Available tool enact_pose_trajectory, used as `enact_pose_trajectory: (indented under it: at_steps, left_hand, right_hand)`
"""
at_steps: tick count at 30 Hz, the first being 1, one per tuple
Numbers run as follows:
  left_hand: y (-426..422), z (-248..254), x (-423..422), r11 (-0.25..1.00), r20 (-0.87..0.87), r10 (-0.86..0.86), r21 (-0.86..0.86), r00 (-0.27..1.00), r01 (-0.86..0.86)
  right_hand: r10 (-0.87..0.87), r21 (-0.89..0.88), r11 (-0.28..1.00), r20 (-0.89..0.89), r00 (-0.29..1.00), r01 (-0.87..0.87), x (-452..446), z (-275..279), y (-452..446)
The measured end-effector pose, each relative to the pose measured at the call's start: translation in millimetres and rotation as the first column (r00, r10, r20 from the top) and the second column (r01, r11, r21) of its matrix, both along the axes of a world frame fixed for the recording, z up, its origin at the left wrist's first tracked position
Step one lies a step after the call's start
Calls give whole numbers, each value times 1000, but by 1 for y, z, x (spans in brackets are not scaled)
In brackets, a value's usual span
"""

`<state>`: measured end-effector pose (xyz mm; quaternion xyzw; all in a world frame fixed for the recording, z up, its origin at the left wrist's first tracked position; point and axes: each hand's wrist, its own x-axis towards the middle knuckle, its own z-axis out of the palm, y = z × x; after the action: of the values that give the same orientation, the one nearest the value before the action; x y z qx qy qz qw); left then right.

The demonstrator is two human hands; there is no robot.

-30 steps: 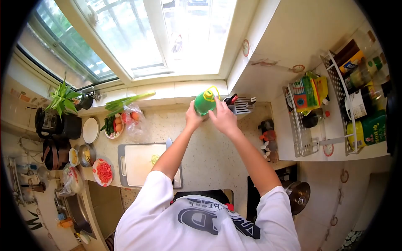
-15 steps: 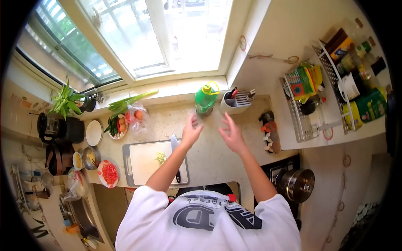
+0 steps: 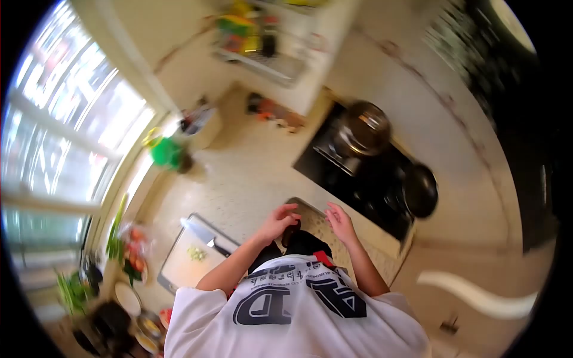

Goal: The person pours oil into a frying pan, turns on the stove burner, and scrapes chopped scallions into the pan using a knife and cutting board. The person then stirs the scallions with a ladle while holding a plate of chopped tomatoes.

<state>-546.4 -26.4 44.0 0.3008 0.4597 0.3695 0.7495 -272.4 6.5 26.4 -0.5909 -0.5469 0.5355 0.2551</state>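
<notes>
My left hand is held near my body at the counter's front edge, its fingers loosely curved and apart, with nothing in it. To its right, my right hand is raised with fingers spread, also holding nothing. Left of my left hand lies a cutting board bearing a knife with a black handle and a small heap of chopped pale green pieces. Beyond my right hand is the black stove, with a lidded pot and a dark pan on it.
A green bottle and a knife holder stand by the window. Small jars line the back wall. Vegetables and eggs sit at left, near a plate. A wall rack hangs above.
My view has swung right toward the stove. Both hands have drawn back from near the green bottle to close before my body, and both are still without anything in them.
</notes>
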Motion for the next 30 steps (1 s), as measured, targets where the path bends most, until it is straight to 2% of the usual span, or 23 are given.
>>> enact_pose_trajectory:
  at_steps: [2,5,6,9,10,13,14,15,17,19,20,22,23,24,26,30]
  left_hand:
    - [7,5,36,991,-4,-135,5,991,135]
    - [8,5,92,942,-22,-336,-10,942,336]
    - [7,6,114,922,-33,-388,-18,921,387]
    - [8,8,178,826,-50,-562,-80,826,558]
    - [6,-2,201,802,-43,-595,-85,802,591]
    - [1,-15,272,754,-13,-652,-110,758,647]
    - [0,-19,296,754,18,-649,-120,761,646]
    - [-1,-19,321,758,50,-639,-132,768,639]
    - [-1,-17,375,812,-14,-572,-148,820,564]
    - [3,-17,422,864,-51,-492,-151,869,480]
    - [6,-20,441,884,-57,-454,-152,889,442]
    - [15,-24,476,898,-62,-423,-164,904,408]
    - [19,-23,487,896,-36,-400,-227,916,383]
    - [24,-21,497,889,-7,-374,-287,927,357]
    - [29,-24,515,892,1,-282,-367,959,263]
    - [41,-25,530,859,-8,-310,-431,951,276]
  right_hand:
    - [-168,100,982,38,985,163,43,8,-26]
    - [-395,407,867,210,895,287,102,22,-70]
    - [-501,426,836,339,796,345,116,33,-82]
    - [-709,604,679,392,586,417,166,36,-115]
    - [-760,636,625,366,537,452,181,39,-122]
    - [-813,590,582,409,415,559,240,28,-143]
    - [-789,540,614,451,418,576,261,14,-149]
    - [-750,455,661,432,502,597,279,-3,-152]
    - [-650,272,759,363,667,591,317,-37,-156]
    - [-624,-92,774,51,779,626,333,-34,-147]
    - [-619,-276,771,-115,777,574,336,-30,-142]
    - [-572,-386,800,-260,778,460,344,-21,-134]
    - [-552,-434,809,-330,766,397,347,-16,-130]
    - [-497,-453,832,-357,791,319,350,-13,-127]
    - [-466,-465,843,-380,799,270,354,-18,-123]
    - [-450,-481,847,-419,789,228,356,-19,-119]
